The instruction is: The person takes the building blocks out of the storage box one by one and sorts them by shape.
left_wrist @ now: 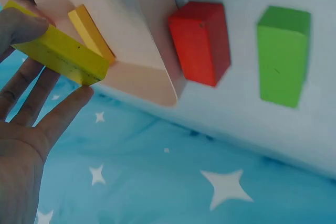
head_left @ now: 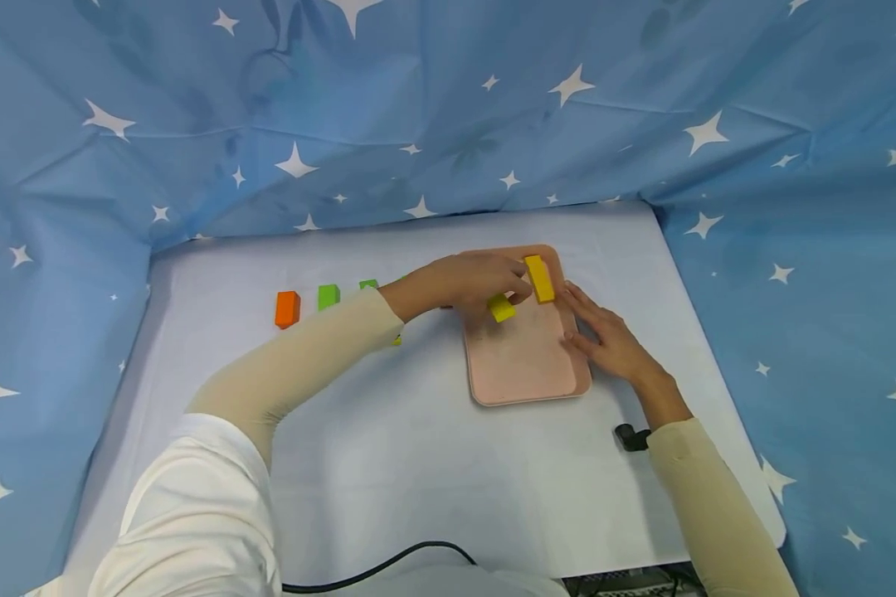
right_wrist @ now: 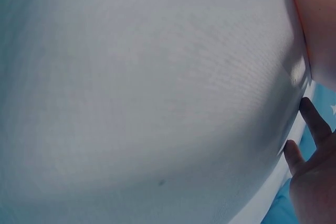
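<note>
My left hand (head_left: pixel 472 280) is over the upper part of a pink tray (head_left: pixel 523 373), pinching a yellow block (head_left: pixel 502 308) between thumb and fingers. In the left wrist view the held block (left_wrist: pixel 65 53) tilts above the tray (left_wrist: pixel 123 19). Inside the tray, along its far right side, lies another yellow block (head_left: pixel 540 279). My right hand (head_left: pixel 612 342) rests at the tray's right edge, fingers extended. The right wrist view shows only part of that hand (right_wrist: pixel 317 174), its fingertips below the tray's side (right_wrist: pixel 323 30).
Left of the tray on the white table (head_left: pixel 388 464) are an orange block (head_left: pixel 287 309) and green blocks (head_left: pixel 328 296), some hidden by my left arm. A red block (left_wrist: pixel 199 43) stands close beside the tray. A black object (head_left: pixel 631 438) lies by my right wrist; a black cable (head_left: pixel 388 564) crosses the front.
</note>
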A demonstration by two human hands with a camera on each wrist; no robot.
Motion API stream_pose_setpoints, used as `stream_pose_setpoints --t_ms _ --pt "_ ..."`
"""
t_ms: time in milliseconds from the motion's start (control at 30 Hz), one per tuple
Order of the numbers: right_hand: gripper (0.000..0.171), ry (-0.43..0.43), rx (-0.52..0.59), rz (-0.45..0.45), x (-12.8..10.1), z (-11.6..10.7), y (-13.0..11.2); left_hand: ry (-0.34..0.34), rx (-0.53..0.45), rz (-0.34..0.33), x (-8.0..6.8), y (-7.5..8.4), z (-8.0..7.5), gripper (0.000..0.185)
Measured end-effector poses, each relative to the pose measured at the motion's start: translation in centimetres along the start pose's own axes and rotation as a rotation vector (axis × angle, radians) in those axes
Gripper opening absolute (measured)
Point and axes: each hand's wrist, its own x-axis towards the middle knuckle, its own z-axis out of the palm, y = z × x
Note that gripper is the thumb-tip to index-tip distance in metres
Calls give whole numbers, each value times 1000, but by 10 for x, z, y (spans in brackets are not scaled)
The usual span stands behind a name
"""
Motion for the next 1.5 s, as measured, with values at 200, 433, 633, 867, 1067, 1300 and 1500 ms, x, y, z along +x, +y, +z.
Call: stream_pose_setpoints --t_ms 200,433,633,867,1067,1300,1500 --pt "72 6 1 7 -1 -1 -1 -29 -49 -11 -31 -2 -6 25" --pt "71 17 -2 -7 1 2 -1 -80 -52 -60 -62 -5 4 34" --pt "71 18 1 -3 1 3 1 -118 -24 -72 -80 -7 24 35" --pt "71 17 -1 -2 2 3 2 -168 -28 -99 -84 -5 48 34" --pt "72 18 -2 3 2 3 1 -236 25 -91 -84 -5 71 32" --pt "73 15 -6 19 1 3 0 -241 80 -59 -82 -5 84 25" --pt "73 7 -10 31 2 3 0 -215 102 -52 -80 -5 88 21"
